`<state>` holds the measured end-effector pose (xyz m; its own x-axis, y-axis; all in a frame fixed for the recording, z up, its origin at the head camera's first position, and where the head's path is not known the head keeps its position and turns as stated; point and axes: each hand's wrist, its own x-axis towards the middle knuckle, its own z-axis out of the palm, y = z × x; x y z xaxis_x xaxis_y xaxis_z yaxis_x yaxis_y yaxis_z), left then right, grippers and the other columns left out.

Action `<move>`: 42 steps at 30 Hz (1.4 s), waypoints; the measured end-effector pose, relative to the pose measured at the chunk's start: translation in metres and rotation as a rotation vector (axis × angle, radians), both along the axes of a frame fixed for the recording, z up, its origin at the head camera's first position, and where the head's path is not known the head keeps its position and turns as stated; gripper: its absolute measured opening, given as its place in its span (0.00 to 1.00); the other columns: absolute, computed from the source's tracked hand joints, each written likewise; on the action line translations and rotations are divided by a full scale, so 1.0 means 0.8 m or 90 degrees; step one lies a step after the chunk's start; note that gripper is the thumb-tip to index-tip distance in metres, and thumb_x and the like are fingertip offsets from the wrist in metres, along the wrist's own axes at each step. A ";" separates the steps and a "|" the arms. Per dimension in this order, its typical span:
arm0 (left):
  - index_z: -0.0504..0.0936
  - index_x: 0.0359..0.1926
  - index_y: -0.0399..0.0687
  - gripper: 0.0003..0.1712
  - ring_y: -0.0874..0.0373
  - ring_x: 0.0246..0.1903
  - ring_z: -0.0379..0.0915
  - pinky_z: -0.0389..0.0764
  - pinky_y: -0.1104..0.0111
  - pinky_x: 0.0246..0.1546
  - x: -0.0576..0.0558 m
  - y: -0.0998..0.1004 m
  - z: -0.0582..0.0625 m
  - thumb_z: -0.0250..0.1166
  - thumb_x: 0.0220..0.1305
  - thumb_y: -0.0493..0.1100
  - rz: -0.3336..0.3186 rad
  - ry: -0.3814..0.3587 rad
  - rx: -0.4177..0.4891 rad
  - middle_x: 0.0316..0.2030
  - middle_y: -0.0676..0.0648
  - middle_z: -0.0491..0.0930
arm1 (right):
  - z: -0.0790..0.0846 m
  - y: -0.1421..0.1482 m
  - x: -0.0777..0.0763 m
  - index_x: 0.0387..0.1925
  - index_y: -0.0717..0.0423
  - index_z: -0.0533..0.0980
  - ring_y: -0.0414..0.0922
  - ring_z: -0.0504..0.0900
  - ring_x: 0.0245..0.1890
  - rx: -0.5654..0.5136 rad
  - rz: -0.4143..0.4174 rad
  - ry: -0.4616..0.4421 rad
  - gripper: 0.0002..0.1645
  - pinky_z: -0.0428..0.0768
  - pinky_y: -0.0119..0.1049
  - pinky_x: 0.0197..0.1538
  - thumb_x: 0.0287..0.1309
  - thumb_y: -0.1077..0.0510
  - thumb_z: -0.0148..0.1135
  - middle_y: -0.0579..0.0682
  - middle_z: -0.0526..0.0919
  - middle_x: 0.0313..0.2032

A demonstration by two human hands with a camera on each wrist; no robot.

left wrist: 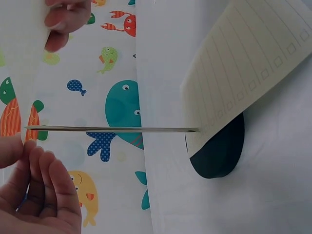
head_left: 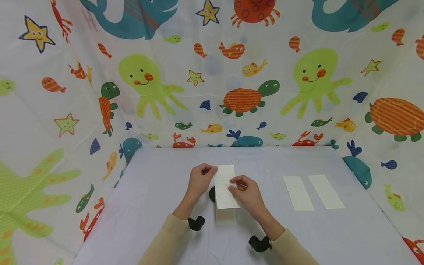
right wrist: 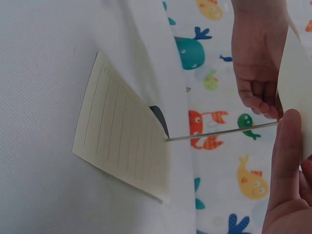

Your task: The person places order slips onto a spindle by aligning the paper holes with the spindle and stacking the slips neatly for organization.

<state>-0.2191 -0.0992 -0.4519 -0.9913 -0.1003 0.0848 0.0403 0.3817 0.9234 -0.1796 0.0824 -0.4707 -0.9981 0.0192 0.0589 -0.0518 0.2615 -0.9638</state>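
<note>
A cream lined paper slip (head_left: 225, 184) is held up between both hands. My left hand (head_left: 200, 179) pinches its upper left edge, and my right hand (head_left: 247, 194) grips the right edge. Under it stands a bill spike, with a dark round base (left wrist: 220, 155) and a thin upright metal rod (left wrist: 112, 129). Another lined slip (right wrist: 119, 129) with small checkboxes sits low on the rod, just over the base. The rod's tip reaches the held slip near the fingers (left wrist: 63, 185); whether it has pierced that slip I cannot tell.
Two more cream slips, a nearer-left one (head_left: 299, 193) and a farther-right one (head_left: 326, 191), lie side by side on the white tabletop (head_left: 149, 176). A curtain (head_left: 212, 73) printed with sea animals hangs behind and at the sides. Black wrist-camera mounts sit at both wrists.
</note>
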 end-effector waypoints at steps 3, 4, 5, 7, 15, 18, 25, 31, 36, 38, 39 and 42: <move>0.86 0.43 0.46 0.13 0.53 0.37 0.75 0.80 0.64 0.40 -0.001 0.001 -0.001 0.67 0.70 0.50 0.000 -0.006 -0.003 0.36 0.48 0.81 | 0.002 0.001 0.001 0.44 0.55 0.83 0.48 0.78 0.44 -0.011 -0.003 -0.009 0.11 0.79 0.32 0.48 0.58 0.64 0.72 0.51 0.82 0.47; 0.86 0.43 0.46 0.13 0.53 0.37 0.75 0.80 0.64 0.40 -0.001 0.001 -0.001 0.67 0.70 0.50 0.000 -0.007 -0.003 0.36 0.48 0.81 | 0.003 0.001 0.001 0.44 0.55 0.83 0.48 0.78 0.44 -0.013 -0.003 -0.010 0.11 0.79 0.31 0.48 0.58 0.64 0.72 0.51 0.82 0.47; 0.86 0.43 0.46 0.13 0.53 0.37 0.75 0.80 0.63 0.40 -0.001 0.002 -0.001 0.67 0.70 0.50 0.001 -0.008 -0.003 0.36 0.48 0.81 | 0.003 0.001 0.001 0.44 0.55 0.83 0.48 0.78 0.44 -0.015 -0.002 -0.010 0.11 0.79 0.31 0.48 0.58 0.64 0.72 0.51 0.82 0.47; 0.86 0.42 0.46 0.12 0.53 0.37 0.75 0.81 0.63 0.41 -0.002 0.002 -0.002 0.67 0.70 0.50 0.004 -0.009 -0.004 0.36 0.48 0.81 | 0.004 0.002 0.001 0.44 0.56 0.83 0.48 0.78 0.44 -0.022 -0.001 -0.010 0.11 0.79 0.31 0.47 0.58 0.64 0.72 0.52 0.82 0.47; 0.86 0.43 0.45 0.13 0.53 0.37 0.75 0.81 0.64 0.40 -0.001 0.008 -0.001 0.67 0.70 0.50 0.009 -0.018 -0.016 0.35 0.48 0.81 | 0.003 0.005 0.004 0.43 0.56 0.83 0.48 0.78 0.44 -0.021 -0.004 -0.013 0.11 0.78 0.31 0.46 0.58 0.63 0.72 0.53 0.82 0.47; 0.86 0.43 0.46 0.13 0.54 0.36 0.75 0.81 0.64 0.40 0.000 0.009 -0.001 0.66 0.70 0.51 0.011 -0.016 -0.018 0.35 0.49 0.81 | 0.002 0.006 0.004 0.43 0.56 0.83 0.48 0.78 0.43 -0.023 -0.007 -0.021 0.11 0.78 0.31 0.45 0.58 0.62 0.72 0.52 0.82 0.46; 0.87 0.42 0.45 0.13 0.54 0.36 0.75 0.81 0.64 0.40 0.001 0.007 -0.003 0.66 0.70 0.50 0.006 -0.005 -0.021 0.35 0.49 0.81 | 0.001 0.005 0.004 0.44 0.55 0.83 0.48 0.77 0.43 -0.026 -0.004 -0.030 0.11 0.77 0.30 0.44 0.59 0.62 0.72 0.52 0.80 0.44; 0.86 0.41 0.45 0.13 0.54 0.35 0.75 0.80 0.64 0.37 0.003 0.004 -0.004 0.66 0.70 0.50 0.000 0.004 -0.014 0.33 0.49 0.81 | 0.003 0.005 0.005 0.44 0.55 0.83 0.48 0.77 0.43 -0.035 0.000 -0.028 0.11 0.77 0.29 0.44 0.59 0.63 0.72 0.52 0.81 0.45; 0.86 0.41 0.45 0.13 0.54 0.34 0.75 0.79 0.64 0.35 0.002 0.001 -0.004 0.66 0.71 0.50 -0.001 0.008 -0.010 0.33 0.49 0.81 | 0.004 0.004 0.005 0.44 0.55 0.83 0.48 0.77 0.43 -0.036 0.004 -0.022 0.11 0.77 0.29 0.45 0.59 0.62 0.72 0.52 0.81 0.46; 0.86 0.41 0.45 0.13 0.53 0.34 0.75 0.79 0.64 0.36 0.001 0.001 -0.004 0.66 0.71 0.51 -0.001 0.003 -0.005 0.33 0.49 0.81 | 0.004 0.003 0.005 0.44 0.55 0.83 0.49 0.77 0.42 -0.034 0.003 -0.020 0.11 0.77 0.29 0.45 0.59 0.62 0.72 0.52 0.81 0.46; 0.86 0.42 0.45 0.13 0.54 0.34 0.75 0.79 0.64 0.36 0.001 0.001 -0.004 0.66 0.71 0.51 -0.001 0.002 -0.004 0.33 0.49 0.81 | 0.004 0.002 0.004 0.44 0.55 0.83 0.49 0.77 0.43 -0.033 0.003 -0.019 0.11 0.77 0.29 0.45 0.59 0.62 0.72 0.52 0.81 0.46; 0.86 0.42 0.45 0.13 0.54 0.34 0.75 0.80 0.64 0.36 0.000 0.000 -0.004 0.65 0.71 0.50 -0.001 0.002 -0.004 0.33 0.48 0.81 | 0.003 0.001 0.004 0.44 0.55 0.83 0.48 0.77 0.42 -0.033 0.003 -0.018 0.11 0.78 0.28 0.44 0.59 0.62 0.72 0.52 0.81 0.45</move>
<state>-0.2187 -0.0992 -0.4553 -0.9911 -0.0986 0.0892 0.0443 0.3877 0.9207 -0.1768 0.0835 -0.4680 -0.9994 0.0163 0.0298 -0.0257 0.2111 -0.9771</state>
